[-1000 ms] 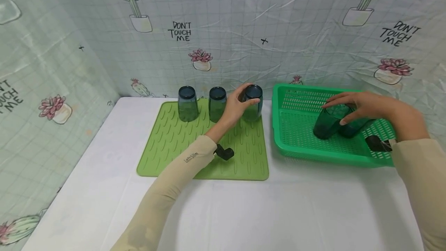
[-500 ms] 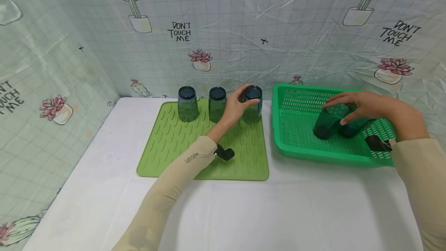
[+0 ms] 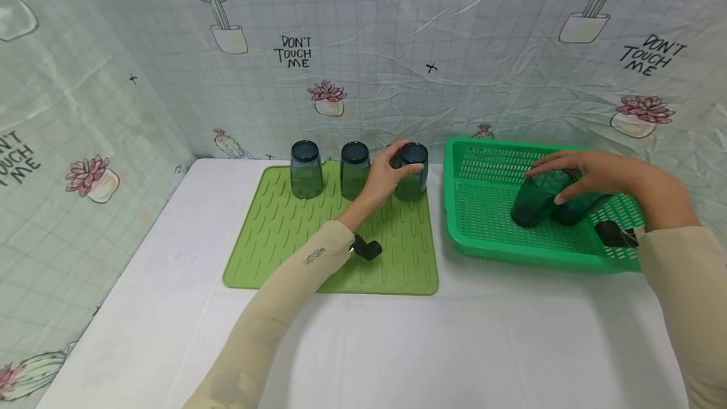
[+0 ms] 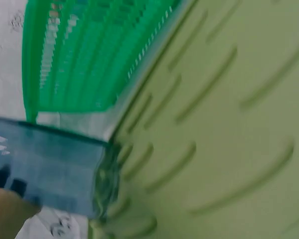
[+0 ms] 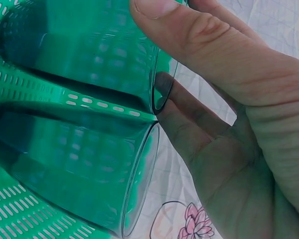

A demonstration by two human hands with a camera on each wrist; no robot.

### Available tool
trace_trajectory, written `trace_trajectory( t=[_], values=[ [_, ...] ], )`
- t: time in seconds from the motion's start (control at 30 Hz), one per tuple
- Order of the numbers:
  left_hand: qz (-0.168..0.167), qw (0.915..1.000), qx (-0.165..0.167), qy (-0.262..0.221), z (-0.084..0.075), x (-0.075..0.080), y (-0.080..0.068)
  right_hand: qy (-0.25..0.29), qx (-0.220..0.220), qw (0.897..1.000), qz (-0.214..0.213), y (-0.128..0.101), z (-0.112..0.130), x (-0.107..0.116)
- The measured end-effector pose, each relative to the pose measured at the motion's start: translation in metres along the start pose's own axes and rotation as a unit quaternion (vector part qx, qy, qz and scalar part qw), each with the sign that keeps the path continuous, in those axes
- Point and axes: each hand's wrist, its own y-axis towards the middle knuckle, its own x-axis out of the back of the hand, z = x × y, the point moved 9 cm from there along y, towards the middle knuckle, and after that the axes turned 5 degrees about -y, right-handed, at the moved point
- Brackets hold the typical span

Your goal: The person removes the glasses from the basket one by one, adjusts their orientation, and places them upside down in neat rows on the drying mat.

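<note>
Near the back right corner of the green drying mat (image 3: 272, 232), my left hand (image 3: 386, 175) grips an upside-down blue-tinted drinking glass (image 3: 413, 175) between thumb and fingers. In the left wrist view the rim of this glass (image 4: 50, 164) meets the mat's edge. Two more glasses, one at the left (image 3: 306, 172) and one in the middle (image 3: 353, 172), stand upside down in the same row. Inside the green basket, my right hand (image 3: 604, 172) holds a tilted glass (image 5: 89, 55) by its rim, thumb outside. A second glass (image 5: 74, 164) lies tilted beside it.
The green perforated basket (image 3: 511, 254) stands right of the mat on a white-covered table (image 3: 431, 346). A printed cloth wall (image 3: 386, 100) rises close behind both. Small black wrist cameras (image 3: 366, 248) hang by the sleeves.
My left hand and its glass have shifted very slightly toward me. The right hand and the glasses in the basket have stayed put.
</note>
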Motion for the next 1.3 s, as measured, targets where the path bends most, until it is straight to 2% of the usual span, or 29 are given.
trace_trajectory(
  t=[0.1,0.23,0.3,0.53,0.67,0.87,1.07,1.3],
  values=[
    [0.010,0.9991,0.016,0.038,0.006,0.000,0.003,-0.001,-0.001,1.000,-0.002,0.000,0.000,0.002],
    [0.040,0.9940,0.012,0.101,0.008,-0.003,0.007,-0.008,-0.011,1.000,-0.001,0.001,0.000,0.003],
    [0.050,0.9925,0.012,0.111,0.010,-0.003,0.008,-0.008,-0.013,1.000,0.000,0.001,0.000,0.002],
    [0.034,0.9963,0.031,0.073,0.019,0.007,0.006,-0.006,-0.007,1.000,0.004,0.001,0.001,-0.003],
    [0.034,0.9978,0.021,0.052,0.019,0.005,0.005,-0.012,-0.016,1.000,-0.001,-0.002,0.001,-0.002],
    [0.027,0.9984,0.010,0.049,0.020,0.002,0.005,-0.031,-0.034,0.999,-0.002,-0.005,0.000,-0.002],
    [0.021,0.9978,0.007,0.062,0.020,0.003,0.003,-0.038,-0.017,0.999,-0.002,-0.003,0.004,-0.003],
    [0.024,0.9928,-0.005,0.118,0.017,0.002,0.004,-0.064,-0.011,0.998,0.010,0.002,0.008,-0.005]
  ],
)
